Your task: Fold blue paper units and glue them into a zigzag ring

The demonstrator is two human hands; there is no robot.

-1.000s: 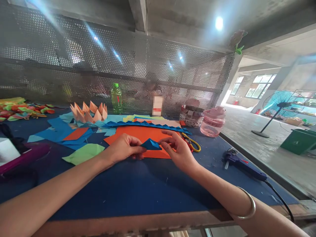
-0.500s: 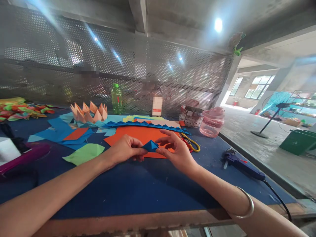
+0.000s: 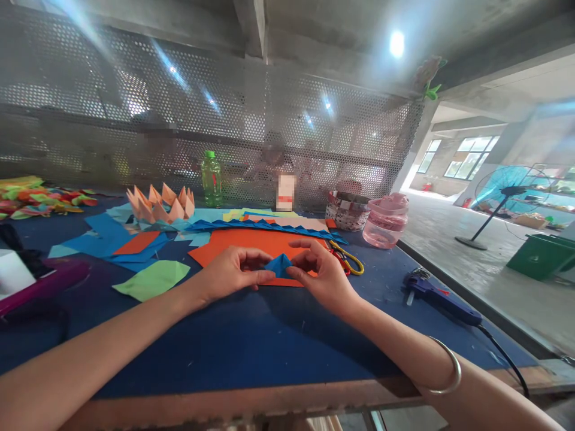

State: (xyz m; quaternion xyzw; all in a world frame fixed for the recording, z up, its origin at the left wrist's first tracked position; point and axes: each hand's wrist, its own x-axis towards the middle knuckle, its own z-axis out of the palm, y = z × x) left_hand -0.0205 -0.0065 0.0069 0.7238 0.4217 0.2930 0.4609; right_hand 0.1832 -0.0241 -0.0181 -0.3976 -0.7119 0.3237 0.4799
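Observation:
A small folded piece of blue paper (image 3: 281, 265) with a raised point is held between my two hands. My left hand (image 3: 238, 267) pinches its left end between thumb and fingers. Its right end is gripped by the thumb and fingers of my right hand (image 3: 321, 270). Beneath and behind it lies an orange sheet (image 3: 215, 244). A strip of blue folded points (image 3: 265, 225) runs along the back of that sheet. Yellow-handled scissors (image 3: 353, 260) lie just past my right hand, partly hidden. To the left is a light green paper (image 3: 155, 279).
A hot glue gun (image 3: 442, 302) with a cord lies at right. Behind stand a peach paper crown (image 3: 159, 206), a green bottle (image 3: 211, 182), a patterned round container (image 3: 345, 212) and a pink water jug (image 3: 386, 224). Blue paper scraps (image 3: 101, 236) and a purple object (image 3: 58, 280) are at left.
The blue paper has turned slightly and shifted a little right, its point now more upright. My left thumb and fingers have moved right along with it.

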